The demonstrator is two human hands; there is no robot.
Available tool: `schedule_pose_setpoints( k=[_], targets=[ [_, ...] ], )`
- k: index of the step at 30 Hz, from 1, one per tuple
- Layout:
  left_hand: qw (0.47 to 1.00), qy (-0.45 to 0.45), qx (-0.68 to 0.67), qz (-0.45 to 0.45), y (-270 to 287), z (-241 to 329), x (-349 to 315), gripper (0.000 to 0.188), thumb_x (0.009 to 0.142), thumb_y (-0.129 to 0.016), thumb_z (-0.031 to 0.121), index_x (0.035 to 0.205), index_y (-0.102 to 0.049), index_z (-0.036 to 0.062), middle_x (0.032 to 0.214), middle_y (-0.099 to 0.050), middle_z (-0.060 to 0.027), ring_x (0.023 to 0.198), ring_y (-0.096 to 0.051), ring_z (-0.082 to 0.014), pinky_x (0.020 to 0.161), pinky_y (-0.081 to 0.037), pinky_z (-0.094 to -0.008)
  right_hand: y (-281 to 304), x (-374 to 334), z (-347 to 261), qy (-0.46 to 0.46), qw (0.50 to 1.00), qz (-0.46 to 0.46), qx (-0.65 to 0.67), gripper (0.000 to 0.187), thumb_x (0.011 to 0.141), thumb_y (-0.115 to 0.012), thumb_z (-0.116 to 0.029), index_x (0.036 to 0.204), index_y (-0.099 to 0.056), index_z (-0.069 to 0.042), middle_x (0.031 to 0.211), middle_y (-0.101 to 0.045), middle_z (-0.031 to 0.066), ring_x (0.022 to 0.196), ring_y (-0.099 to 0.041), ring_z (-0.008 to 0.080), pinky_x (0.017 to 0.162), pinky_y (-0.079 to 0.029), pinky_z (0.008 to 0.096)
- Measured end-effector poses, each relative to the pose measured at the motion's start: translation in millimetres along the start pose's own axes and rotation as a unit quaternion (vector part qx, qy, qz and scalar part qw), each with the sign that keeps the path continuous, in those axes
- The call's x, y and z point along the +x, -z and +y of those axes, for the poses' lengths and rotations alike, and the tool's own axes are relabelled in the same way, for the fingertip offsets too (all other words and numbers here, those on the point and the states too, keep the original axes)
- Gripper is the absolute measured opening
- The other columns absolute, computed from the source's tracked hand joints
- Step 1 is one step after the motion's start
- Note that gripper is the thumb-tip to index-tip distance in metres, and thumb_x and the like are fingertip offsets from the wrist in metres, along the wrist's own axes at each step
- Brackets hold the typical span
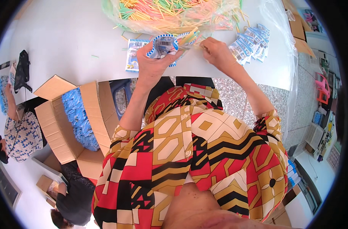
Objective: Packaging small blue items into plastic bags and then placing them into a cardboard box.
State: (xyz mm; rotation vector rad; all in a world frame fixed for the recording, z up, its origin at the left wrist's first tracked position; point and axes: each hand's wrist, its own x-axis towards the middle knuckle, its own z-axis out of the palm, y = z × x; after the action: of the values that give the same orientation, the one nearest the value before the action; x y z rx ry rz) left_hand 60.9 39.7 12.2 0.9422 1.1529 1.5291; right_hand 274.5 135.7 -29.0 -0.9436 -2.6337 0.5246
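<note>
My left hand (153,65) is closed around a small blue-and-white printed packet (164,42), which bulges into a curve between thumb and fingers. Several thin yellowish sticks (190,37) show at the packet's right end, close to my right hand (219,55). That hand's fingertips are pinched together; whatever they hold is too small or hidden to make out. Under the left hand, another flat packet (132,57) lies on the white table. To the right of my right hand, several similar packets (252,42) lie fanned out and overlapping.
A clear plastic bag (116,19) full of pink, yellow and green sticks spreads over the table's far side. Clear film (291,68) hangs over the right edge. An open carton (61,129) with blue packets (79,118) stands left. Two other people (25,129) work at the left.
</note>
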Motion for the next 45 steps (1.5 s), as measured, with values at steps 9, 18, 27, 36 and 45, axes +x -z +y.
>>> schedule_pose_setpoints(
  k=[9, 18, 27, 36, 45],
  targets=[
    [0.999, 0.020, 0.005, -0.024, -4.0, -2.7, 3.0, 0.016, 0.073, -0.069, 0.000, 0.089, -0.066, -0.0009, 0.076, -0.063, 0.0014, 0.067, -0.054, -0.0032, 0.064, -0.046, -0.0191, 81.7, 26.3, -28.4, -0.046, 0.874, 0.234, 0.423, 0.012, 0.085, -0.062, -0.004, 0.096, -0.063, 0.002, 0.084, -0.064, 0.0053, 0.072, -0.060, 0.0091, 0.065, -0.049, 0.0214],
    [0.999, 0.040, 0.002, -0.017, -16.6, 0.7, 1.3, 0.019, 0.074, -0.071, 0.002, 0.092, -0.067, 0.0005, 0.080, -0.065, 0.0011, 0.070, -0.057, -0.0032, 0.063, -0.047, -0.0194, 82.4, 33.7, -63.2, 0.238, 0.934, 0.254, 0.076, 0.022, 0.070, -0.069, 0.008, 0.090, -0.063, 0.001, 0.090, -0.065, 0.0139, 0.081, -0.065, 0.0237, 0.068, -0.053, 0.0283],
    [0.998, 0.047, -0.049, -0.005, -15.7, 2.2, 2.2, 0.015, 0.074, -0.071, 0.002, 0.088, -0.067, 0.0018, 0.078, -0.065, 0.0022, 0.067, -0.055, -0.0029, 0.061, -0.045, -0.0200, 78.4, 29.7, -69.6, 0.266, 0.933, 0.209, 0.121, 0.025, 0.067, -0.070, 0.009, 0.090, -0.063, 0.001, 0.090, -0.065, 0.0137, 0.079, -0.065, 0.0231, 0.066, -0.053, 0.0291],
    [0.997, 0.048, -0.059, -0.009, -8.0, 1.4, 1.6, 0.014, 0.074, -0.070, 0.000, 0.088, -0.066, 0.0009, 0.079, -0.064, 0.0007, 0.068, -0.056, -0.0041, 0.061, -0.046, -0.0203, 85.8, 29.0, -72.7, 0.216, 0.943, 0.199, 0.155, 0.026, 0.067, -0.070, 0.009, 0.090, -0.062, 0.000, 0.088, -0.065, 0.0139, 0.078, -0.065, 0.0207, 0.064, -0.053, 0.0264],
    [0.994, 0.057, -0.098, -0.006, -8.2, 2.8, 1.7, 0.019, 0.074, -0.072, 0.000, 0.093, -0.066, 0.0001, 0.082, -0.065, 0.0001, 0.070, -0.058, -0.0050, 0.063, -0.047, -0.0205, 85.6, 26.8, -71.6, 0.205, 0.941, 0.210, 0.168, 0.024, 0.069, -0.069, 0.010, 0.091, -0.062, 0.001, 0.090, -0.064, 0.0136, 0.078, -0.064, 0.0186, 0.066, -0.052, 0.0261]
  ],
)
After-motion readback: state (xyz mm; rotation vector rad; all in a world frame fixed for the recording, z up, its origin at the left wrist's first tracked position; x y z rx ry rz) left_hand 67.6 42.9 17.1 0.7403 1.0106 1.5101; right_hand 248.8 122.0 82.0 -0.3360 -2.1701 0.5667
